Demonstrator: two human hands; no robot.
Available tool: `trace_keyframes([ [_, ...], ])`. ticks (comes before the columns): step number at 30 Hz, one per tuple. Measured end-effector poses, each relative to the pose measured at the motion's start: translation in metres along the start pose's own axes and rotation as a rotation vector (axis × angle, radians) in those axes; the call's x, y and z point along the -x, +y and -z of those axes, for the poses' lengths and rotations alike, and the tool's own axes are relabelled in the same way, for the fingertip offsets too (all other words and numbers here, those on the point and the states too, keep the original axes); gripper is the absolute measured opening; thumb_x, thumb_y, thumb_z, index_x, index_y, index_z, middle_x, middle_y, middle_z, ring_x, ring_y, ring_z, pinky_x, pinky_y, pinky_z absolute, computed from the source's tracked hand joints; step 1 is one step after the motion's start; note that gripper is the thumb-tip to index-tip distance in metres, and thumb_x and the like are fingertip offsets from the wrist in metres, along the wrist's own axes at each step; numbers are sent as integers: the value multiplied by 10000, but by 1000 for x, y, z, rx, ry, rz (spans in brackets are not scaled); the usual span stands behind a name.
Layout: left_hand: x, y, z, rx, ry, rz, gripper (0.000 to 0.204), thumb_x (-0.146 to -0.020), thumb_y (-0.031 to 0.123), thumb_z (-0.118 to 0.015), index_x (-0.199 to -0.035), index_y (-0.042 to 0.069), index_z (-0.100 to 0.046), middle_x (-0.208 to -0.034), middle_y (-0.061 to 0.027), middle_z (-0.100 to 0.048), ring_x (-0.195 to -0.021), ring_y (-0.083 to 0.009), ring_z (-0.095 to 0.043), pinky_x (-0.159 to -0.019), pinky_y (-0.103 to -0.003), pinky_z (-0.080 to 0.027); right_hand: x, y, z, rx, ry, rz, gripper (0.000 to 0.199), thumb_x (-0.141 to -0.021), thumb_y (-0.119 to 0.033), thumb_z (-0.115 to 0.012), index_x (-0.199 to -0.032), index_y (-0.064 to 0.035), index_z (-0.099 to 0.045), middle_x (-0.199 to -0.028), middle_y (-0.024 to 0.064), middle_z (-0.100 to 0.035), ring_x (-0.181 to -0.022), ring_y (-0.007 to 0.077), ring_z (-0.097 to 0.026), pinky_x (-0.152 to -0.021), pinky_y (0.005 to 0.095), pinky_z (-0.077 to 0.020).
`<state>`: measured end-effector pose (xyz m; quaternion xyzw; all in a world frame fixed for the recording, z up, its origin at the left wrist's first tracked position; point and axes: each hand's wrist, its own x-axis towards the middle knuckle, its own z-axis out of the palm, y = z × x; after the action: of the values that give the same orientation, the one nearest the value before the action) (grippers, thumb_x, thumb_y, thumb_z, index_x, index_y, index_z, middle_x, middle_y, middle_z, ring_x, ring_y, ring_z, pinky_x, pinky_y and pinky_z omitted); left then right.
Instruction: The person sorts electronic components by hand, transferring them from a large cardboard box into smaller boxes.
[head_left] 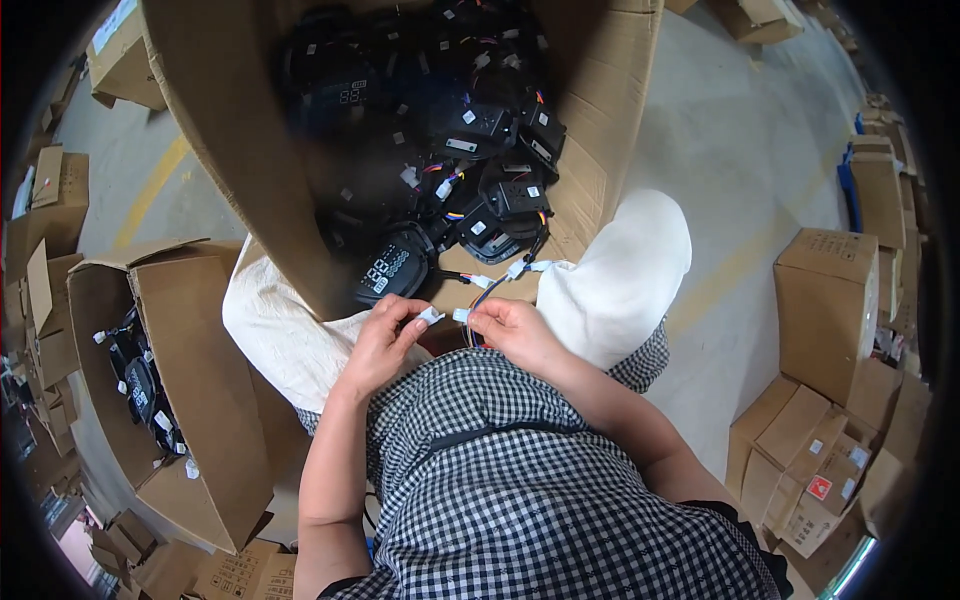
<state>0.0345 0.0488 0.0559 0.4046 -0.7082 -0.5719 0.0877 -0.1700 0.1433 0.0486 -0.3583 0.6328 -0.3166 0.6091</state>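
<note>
Viewing from the head camera: a person seated or crouched at a large box (600, 130), both bare hands at its near edge.

Left hand (385, 340): thumb and fingers pinched on a small white connector (430, 316). Right hand (520, 335): thumb and forefinger clamped on a pale plug (462, 315); remaining fingers curled, partly hidden. Connector and plug face each other, a narrow gap between, not touching. Both lie above the lap, just in front of the checked garment (490, 480).

Writing: the nearest display (395, 265) in the large box bears pale segment figures and rows of small icons on a black face. Small white stickers on the black housings (477, 227); too small to read. Carton (825, 265) at right carries dark print near its top, illegible. Lower right, a red label (819, 487) with a white mark.

Direction: the connector's long axis slants, its free end pointing right and slightly away from the body. The plug's axis runs roughly left-right, free end toward the left hand. Coloured wires (490, 292) rise beside the right hand toward a white joint (516, 268) near the box's edge.

Surroundings: pale leg coverings (620, 280) flank the large box. At left, a second box (195, 350) holds further black units (142, 385) with white connectors. Grey floor (720, 150), yellow line (150, 195) across it.
</note>
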Motion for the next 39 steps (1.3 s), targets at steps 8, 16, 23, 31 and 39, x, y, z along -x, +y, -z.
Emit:
trace_keyframes([
  [8, -1, -7, -4, 9, -69, -86, 207, -952, 151, -507, -1064, 40, -640, -888, -71, -549, -894, -215, -484, -832, -310, -396, -3, -19, 3, 764, 158, 532, 136, -863, -241, -624, -825, -113, -648, -689, 72, -616, -567, 239, -606, -513, 350, -462],
  [16, 1, -12, -11, 107, -188, -17, 253, -983, 202, -454, -1021, 37, -642, -902, -71, -573, -914, -221, -483, -877, -323, -385, -16, -10, 22, 716, -166, 652, 149, -856, -264, -609, -809, -127, -644, -722, 45, -629, -662, 271, -629, -576, 399, -476],
  [23, -1, -7, -16, -16, -248, -72, 232, -906, 255, -582, -994, 48, -641, -944, -95, -601, -951, -245, -518, -866, -342, -410, -15, -5, 18, 722, -236, 507, 193, -875, -302, -582, -839, -127, -654, -760, 61, -650, -711, 304, -633, -608, 414, -482],
  [31, -25, 48, -17, -1044, 302, -138, 170, -722, 186, -659, -853, 91, -607, -740, -51, -616, -599, -224, -612, -533, -344, -477, 25, -13, 36, 751, -1, 309, 255, -903, -310, -547, -835, -77, -624, -759, 122, -666, -725, 316, -652, -604, 441, -494],
  [39, -108, 12, -72, -1244, -305, -103, 203, -786, 142, -570, -976, 99, -627, -856, -79, -653, -732, -244, -682, -547, -378, -530, 31, -12, 32, 811, 19, 416, 250, -904, -307, -549, -820, -77, -601, -745, 113, -665, -654, 316, -646, -547, 444, -487],
])
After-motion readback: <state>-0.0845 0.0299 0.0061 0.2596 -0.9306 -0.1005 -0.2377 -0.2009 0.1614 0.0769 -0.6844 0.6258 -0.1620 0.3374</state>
